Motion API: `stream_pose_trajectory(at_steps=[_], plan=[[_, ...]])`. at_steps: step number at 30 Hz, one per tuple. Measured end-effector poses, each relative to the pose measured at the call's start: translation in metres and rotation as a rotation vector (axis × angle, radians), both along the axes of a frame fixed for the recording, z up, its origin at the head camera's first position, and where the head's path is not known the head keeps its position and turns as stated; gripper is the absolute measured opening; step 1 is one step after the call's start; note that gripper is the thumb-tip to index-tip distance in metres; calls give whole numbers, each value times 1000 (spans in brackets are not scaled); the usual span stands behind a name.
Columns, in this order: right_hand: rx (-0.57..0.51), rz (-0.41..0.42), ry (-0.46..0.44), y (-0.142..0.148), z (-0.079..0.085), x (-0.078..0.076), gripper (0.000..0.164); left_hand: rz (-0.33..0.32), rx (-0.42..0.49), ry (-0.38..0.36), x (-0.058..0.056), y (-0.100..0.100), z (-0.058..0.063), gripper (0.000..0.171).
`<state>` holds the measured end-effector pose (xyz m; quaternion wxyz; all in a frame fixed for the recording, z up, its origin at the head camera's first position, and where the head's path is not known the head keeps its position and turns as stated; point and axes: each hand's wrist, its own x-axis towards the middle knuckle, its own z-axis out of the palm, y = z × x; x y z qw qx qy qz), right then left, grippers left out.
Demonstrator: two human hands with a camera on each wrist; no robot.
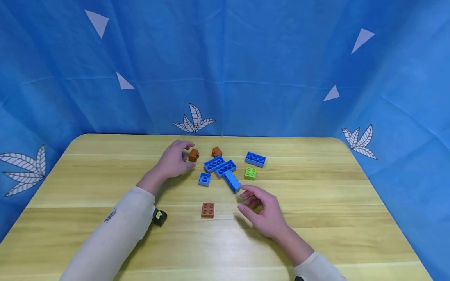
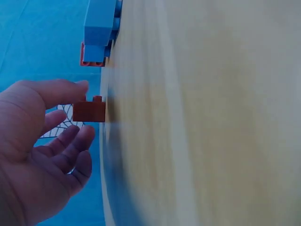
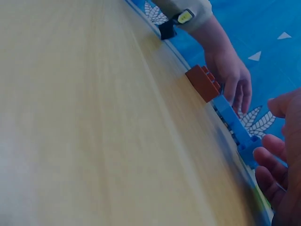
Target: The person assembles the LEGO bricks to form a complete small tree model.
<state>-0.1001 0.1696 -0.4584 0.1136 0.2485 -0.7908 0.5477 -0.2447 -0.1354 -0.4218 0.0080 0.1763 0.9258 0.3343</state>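
Note:
My left hand (image 1: 174, 160) reaches round a small orange-brown brick (image 1: 193, 155) lying on its side at the back of the table. Thumb and fingers stand on either side of this brick (image 2: 89, 112), and the left wrist view shows a gap between it and the lower fingers. My right hand (image 1: 264, 210), its fingers loosely bent, holds nothing. Its fingertips are close to the end of a long blue brick (image 1: 232, 182); whether they touch it I cannot tell. A second orange-brown brick (image 1: 216, 152) lies right of the left hand.
Two long blue bricks (image 1: 225, 168) lie together mid-table, with a small blue brick (image 1: 204, 179) before them. To the right are a green brick (image 1: 250, 173) and another long blue brick (image 1: 255, 159). A brown brick (image 1: 208, 210) lies nearer. Behind the wooden table (image 1: 316, 168) hangs a blue cloth (image 1: 225, 58).

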Motion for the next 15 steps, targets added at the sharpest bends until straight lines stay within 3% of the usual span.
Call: stream_pose_trajectory(at_steps=[7, 15], plan=[[-4, 17, -24, -4, -1, -1, 44, -57, -46, -11, -12, 5, -5, 48], [-4, 52, -42, -12, -2, 0, 45, 37, 38, -57, -5, 5, -3, 40]])
